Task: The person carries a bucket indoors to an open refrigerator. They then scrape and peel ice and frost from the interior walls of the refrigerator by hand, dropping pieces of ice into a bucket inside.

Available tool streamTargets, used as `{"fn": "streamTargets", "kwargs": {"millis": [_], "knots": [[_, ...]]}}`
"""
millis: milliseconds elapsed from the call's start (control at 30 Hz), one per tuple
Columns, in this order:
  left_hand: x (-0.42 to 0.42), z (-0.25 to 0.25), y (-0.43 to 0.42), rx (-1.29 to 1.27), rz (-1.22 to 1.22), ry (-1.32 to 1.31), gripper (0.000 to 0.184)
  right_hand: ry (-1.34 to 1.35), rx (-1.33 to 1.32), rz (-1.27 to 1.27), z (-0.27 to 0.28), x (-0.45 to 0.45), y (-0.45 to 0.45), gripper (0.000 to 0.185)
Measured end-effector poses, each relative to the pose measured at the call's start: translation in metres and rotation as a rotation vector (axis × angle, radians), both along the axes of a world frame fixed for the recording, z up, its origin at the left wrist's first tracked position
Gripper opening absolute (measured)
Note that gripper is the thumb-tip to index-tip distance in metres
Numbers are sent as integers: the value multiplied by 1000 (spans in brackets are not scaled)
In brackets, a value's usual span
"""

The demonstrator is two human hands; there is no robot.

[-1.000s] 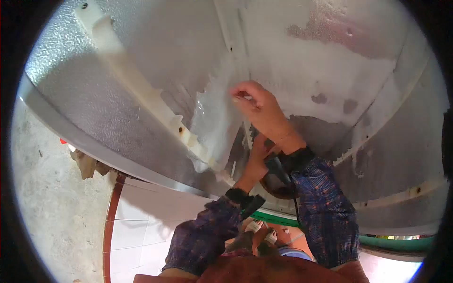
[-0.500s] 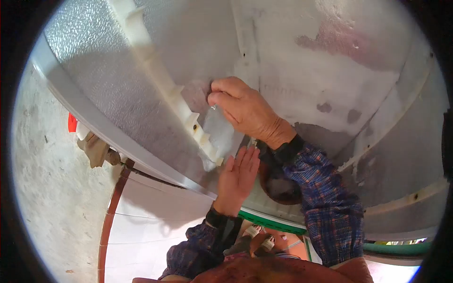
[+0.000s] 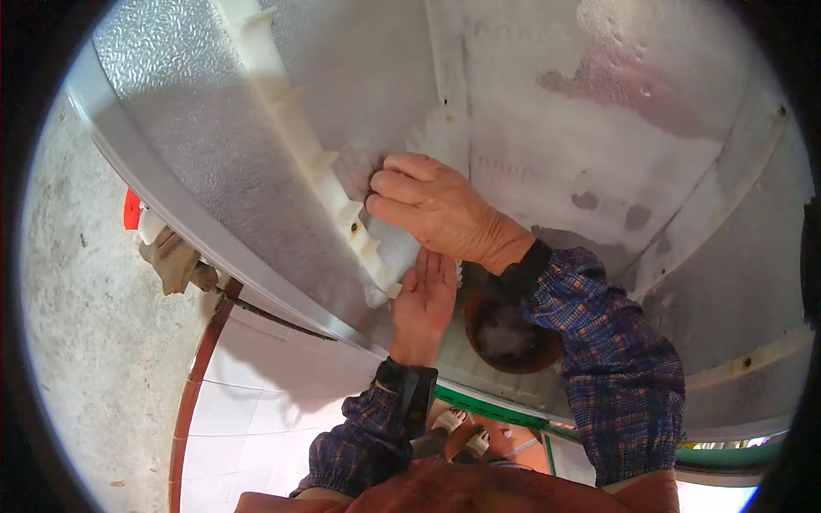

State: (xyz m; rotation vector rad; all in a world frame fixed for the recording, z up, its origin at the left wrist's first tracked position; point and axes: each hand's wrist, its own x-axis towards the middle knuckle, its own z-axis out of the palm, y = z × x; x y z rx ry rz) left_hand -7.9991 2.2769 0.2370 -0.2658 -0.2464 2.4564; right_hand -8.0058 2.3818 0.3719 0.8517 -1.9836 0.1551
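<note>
My right hand [image 3: 440,209] is closed against the frosted left inner wall [image 3: 376,94] of a white cabinet that looks like a refrigerator or freezer. Its fingers are curled inward, and whatever they grip is hidden. A whitish patch of ice or frost [image 3: 396,248] shows on the wall just under them. Below that patch my left hand [image 3: 425,303] is open, palm up, its fingers stretched towards the right hand. Left of both hands runs a cream notched shelf rail [image 3: 312,162], whose lower end comes close to the left fingers.
A brown round pot [image 3: 513,342] with something whitish inside stands at the cabinet's bottom, beside my right forearm. The back wall [image 3: 530,103] has frost and damp patches. A pale door frame edge [image 3: 188,227] curves along the left. Brown cloth-like items [image 3: 171,261] lie outside.
My right hand has shifted slightly down, its fingers still curled. My left hand has risen closer beneath it. More of the brown pot shows now.
</note>
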Motion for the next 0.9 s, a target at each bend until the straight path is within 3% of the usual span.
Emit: {"fn": "streamTargets", "kwargs": {"millis": [100, 167, 267, 333, 467, 567, 700, 900], "knots": [[-2, -2, 0, 51, 18, -48, 40, -36, 35, -9, 4, 2, 0, 24], [-3, -4, 0, 93, 15, -62, 42, 66, 50, -20, 5, 0, -1, 14], [-3, -2, -2, 17, 25, -121, 41, 9, 97, -39, 8, 3, 0, 14], [-4, -2, -2, 135, -9, -110, 41, -33, 117, -26, 7, 5, 3, 17], [2, 1, -5, 115, -7, -101, 41, -133, 124, -91, 12, 12, 3, 22], [2, -4, -5, 92, -56, -6, 40, 128, 35, -125, 2, 8, -6, 19], [0, -2, 0, -53, -10, -124, 33, 89, -6, -131, -6, 3, -4, 22], [-2, -8, 3, 39, 15, 6, 38, 8, 225, -170, -2, 9, 7, 20]]}}
